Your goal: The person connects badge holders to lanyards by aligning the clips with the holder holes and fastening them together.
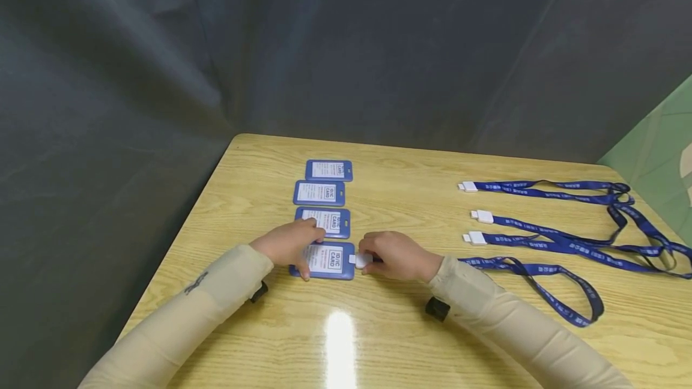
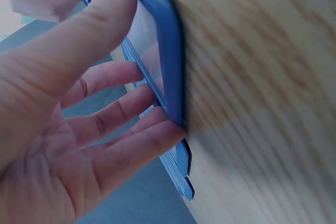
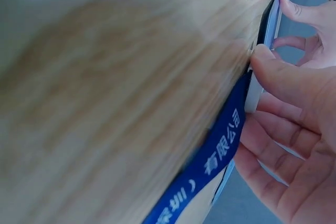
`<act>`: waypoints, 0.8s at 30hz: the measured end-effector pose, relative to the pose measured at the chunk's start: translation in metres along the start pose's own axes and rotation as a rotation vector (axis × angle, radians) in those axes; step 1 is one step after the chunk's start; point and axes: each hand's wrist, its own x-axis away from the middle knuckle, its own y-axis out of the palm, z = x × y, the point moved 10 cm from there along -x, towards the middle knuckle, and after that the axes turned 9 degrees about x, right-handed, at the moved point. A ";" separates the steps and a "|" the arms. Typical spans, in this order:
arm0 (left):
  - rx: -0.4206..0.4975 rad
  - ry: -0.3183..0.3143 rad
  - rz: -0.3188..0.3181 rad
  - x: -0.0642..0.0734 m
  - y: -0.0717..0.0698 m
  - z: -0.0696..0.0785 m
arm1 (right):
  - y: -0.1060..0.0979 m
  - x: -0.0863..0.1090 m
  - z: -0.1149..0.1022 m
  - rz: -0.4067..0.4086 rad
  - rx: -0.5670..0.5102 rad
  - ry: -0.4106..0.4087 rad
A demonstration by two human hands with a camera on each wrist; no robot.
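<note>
My left hand (image 1: 286, 245) holds the nearest blue ID card holder (image 1: 327, 260) on the table, its thumb at the near edge and its fingers at the far edge. In the left wrist view, the holder's blue frame (image 2: 170, 51) lies between thumb and fingers. Thumb and fingers of my right hand (image 1: 399, 255) pinch the white plastic clip (image 1: 363, 260) of a blue lanyard (image 1: 532, 269). The clip's narrow end meets the slotted right edge of the holder; whether it passes through the slot I cannot tell. In the right wrist view, the printed strap (image 3: 223, 142) trails from the clip.
Several more blue holders lie in a column beyond the held one, such as the second one (image 1: 339, 223) and the farthest (image 1: 330, 170). On the right, further blue lanyards (image 1: 546, 191) with white clips (image 1: 484, 217) lie across the wooden table (image 1: 259, 329). Dark cloth (image 1: 378, 47) hangs behind.
</note>
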 end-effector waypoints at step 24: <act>0.028 -0.060 -0.057 0.002 0.001 -0.005 | -0.021 0.028 0.039 -0.090 0.032 0.211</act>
